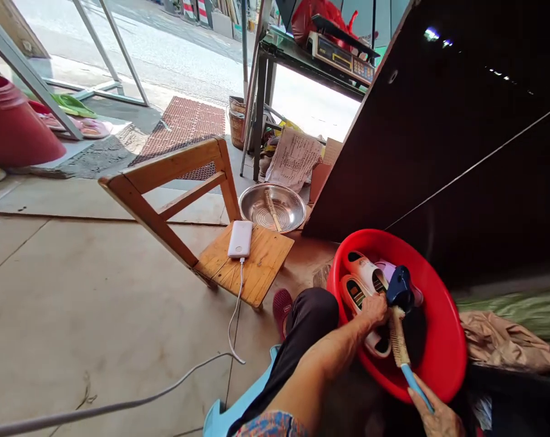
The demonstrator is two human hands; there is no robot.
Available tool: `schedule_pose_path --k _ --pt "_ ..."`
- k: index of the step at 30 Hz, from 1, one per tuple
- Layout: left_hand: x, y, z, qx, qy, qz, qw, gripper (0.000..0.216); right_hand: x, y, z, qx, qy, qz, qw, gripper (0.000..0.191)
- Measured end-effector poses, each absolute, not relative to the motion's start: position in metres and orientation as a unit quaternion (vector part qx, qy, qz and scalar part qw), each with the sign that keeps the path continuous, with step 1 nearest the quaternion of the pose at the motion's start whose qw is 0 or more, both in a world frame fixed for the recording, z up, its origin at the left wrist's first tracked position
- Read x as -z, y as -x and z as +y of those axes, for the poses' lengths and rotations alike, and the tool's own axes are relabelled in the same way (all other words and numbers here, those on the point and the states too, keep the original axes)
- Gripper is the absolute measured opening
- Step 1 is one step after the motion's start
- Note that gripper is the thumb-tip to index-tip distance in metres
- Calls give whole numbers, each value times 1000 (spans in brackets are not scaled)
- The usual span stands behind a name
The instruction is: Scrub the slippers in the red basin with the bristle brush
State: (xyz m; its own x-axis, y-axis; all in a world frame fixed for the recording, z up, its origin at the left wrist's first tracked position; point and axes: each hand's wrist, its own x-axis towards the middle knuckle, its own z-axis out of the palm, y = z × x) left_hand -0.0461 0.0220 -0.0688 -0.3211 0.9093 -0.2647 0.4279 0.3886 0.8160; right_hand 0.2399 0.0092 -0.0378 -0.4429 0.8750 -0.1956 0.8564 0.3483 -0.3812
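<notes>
Over the red basin (452,340), my left hand (374,309) is closed on a dark blue shoe (400,286), its fingers partly hidden. My right hand (436,413) grips the light blue handle of a scrubbing brush (399,343). The brush's pale bristles point up toward the shoe and reach its lower edge. Inside the basin, orange-and-white shoes (363,270) lie left of the blue shoe. A pale purple shoe (417,295) shows behind it. A white shoe end (379,346) is below my left wrist.
A wooden chair (261,267) carries a white power bank (240,238) with a cable (179,382) trailing across the floor. Behind it, a metal bowl (297,212) holds another brush (272,209). A dark panel (439,152) rises behind the basin. Brown cloth (507,346) lies at right.
</notes>
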Motion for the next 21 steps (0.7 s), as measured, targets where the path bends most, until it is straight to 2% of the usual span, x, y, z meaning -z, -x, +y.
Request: schedule_pose_path --k 6,11,17,21 --pt "69 41 27 -291 -461 758 357 48 47 -193 75 -164 525 -834 50 71" --pt "74 41 28 -298 -456 775 320 44 52 -184 75 -128 480 -867 45 66" --pt "82 45 35 -307 -433 792 301 47 53 -263 23 -109 354 -929 32 50" --pt "77 42 37 -302 -436 790 306 42 36 -257 37 -32 388 -921 -14 46"
